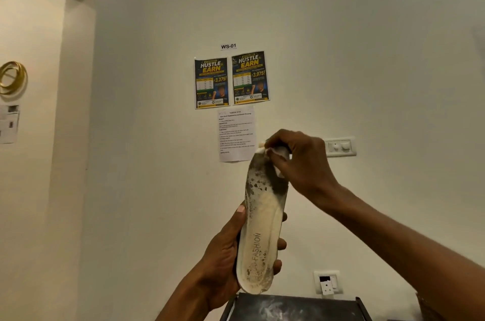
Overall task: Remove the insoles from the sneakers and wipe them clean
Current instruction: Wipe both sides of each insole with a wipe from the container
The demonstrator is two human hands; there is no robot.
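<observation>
L hand (223,255) grips insole (262,215) heel, long axis upright, toe up, R hand (301,160) pinching wipe (278,171) at toe

We count: insole (262,228), 1; wipe (278,172), 1; hands, 2: left hand (223,255), right hand (301,160); posters (211,83) (250,77), 2; printed sheet (236,134), 1; label (228,46), 1; wall plates (340,146) (328,282), 2; gold ring (11,77), 1.

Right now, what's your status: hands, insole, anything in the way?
Left hand grips insole by lower end, held upright. Right hand pinches white wipe against its stained top end. Nothing in the way.
</observation>
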